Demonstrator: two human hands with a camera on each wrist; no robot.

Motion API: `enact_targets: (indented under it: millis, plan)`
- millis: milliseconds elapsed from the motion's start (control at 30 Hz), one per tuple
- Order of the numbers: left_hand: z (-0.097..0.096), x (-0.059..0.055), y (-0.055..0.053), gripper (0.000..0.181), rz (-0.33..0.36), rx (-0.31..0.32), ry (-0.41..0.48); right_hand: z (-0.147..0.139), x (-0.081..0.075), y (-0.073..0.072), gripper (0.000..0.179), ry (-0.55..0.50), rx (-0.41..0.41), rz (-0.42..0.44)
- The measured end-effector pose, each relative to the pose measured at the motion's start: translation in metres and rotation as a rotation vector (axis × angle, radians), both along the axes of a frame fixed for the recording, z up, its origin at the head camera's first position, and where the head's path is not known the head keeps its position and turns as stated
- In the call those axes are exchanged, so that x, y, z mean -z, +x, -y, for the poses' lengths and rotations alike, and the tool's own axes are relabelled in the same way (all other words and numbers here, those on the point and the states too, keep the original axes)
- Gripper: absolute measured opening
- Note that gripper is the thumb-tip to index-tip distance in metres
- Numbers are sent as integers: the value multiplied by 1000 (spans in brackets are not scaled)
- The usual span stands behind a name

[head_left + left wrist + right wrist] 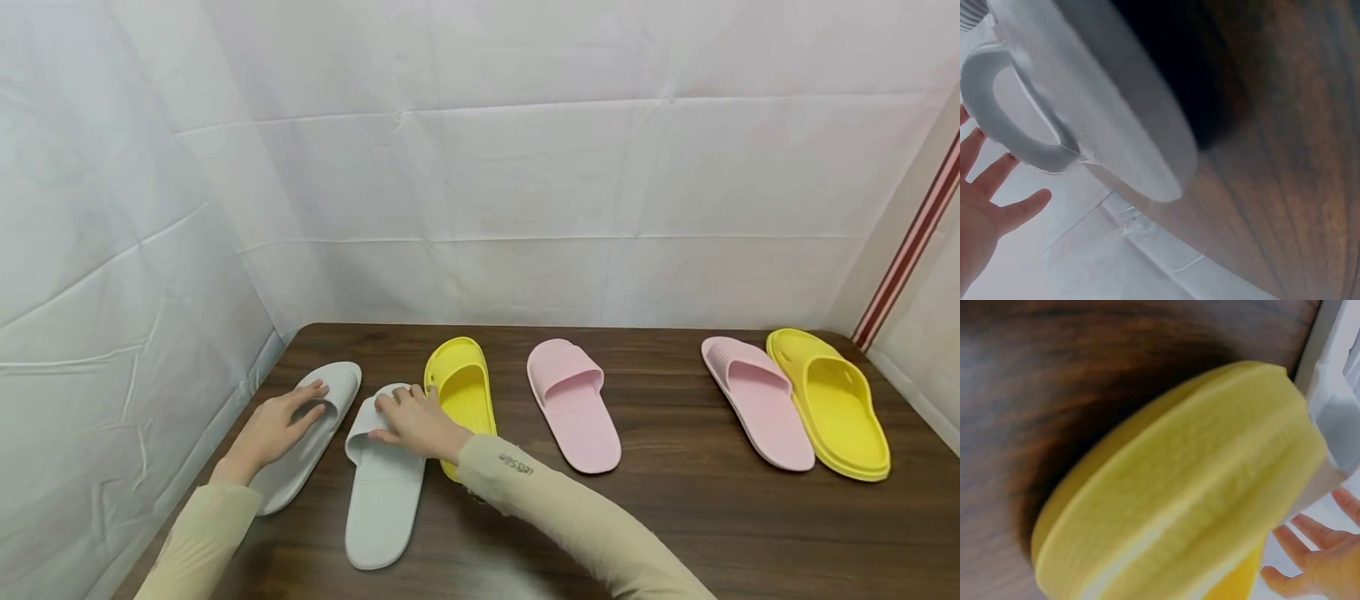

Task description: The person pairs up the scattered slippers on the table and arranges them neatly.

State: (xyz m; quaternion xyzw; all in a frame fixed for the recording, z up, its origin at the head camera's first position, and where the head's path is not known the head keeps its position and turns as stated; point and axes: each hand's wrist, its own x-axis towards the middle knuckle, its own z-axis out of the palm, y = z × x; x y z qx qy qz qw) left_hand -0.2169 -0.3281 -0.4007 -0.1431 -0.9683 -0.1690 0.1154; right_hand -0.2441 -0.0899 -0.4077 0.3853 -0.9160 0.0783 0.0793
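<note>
Left hand: reaching over the strap of the left white slipper; its fingers are spreading apart, with the thumb standing away from the rest.
Right hand: resting over the strap of the second white slipper; in the right wrist view its fingers are fanning apart, the thumb pointing away from them.
Left white slipper: lying along the left edge of the surface, its strap end pointing towards the back-left corner.
Second white slipper: lying farther in from the left edge, its strap end facing the back edge.
Yellow slipper by the right hand: standing just beside the second white slipper, its toe nearing the back edge; the hand and sleeve are partly covering it.
Middle pink slipper: lying alone near the middle of the back edge, its heel slanting rightwards.
Right-hand pair: a pink slipper and a yellow slipper are lying side by side near the back-right corner, yellow nearer the right edge.
Backdrop: white creased sheeting is rising behind the back edge.
</note>
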Motion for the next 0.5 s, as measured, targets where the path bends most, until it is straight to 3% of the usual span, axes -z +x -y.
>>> enact_targets:
  millis: [233,500]
  plan:
    - [-3,-2,1,37,-70,18,-68,-11,-8,10,38,32,-32,-25]
    - [1,-5,17,39,-167,15,-126,-15,-15,39,37,150,-134,-216]
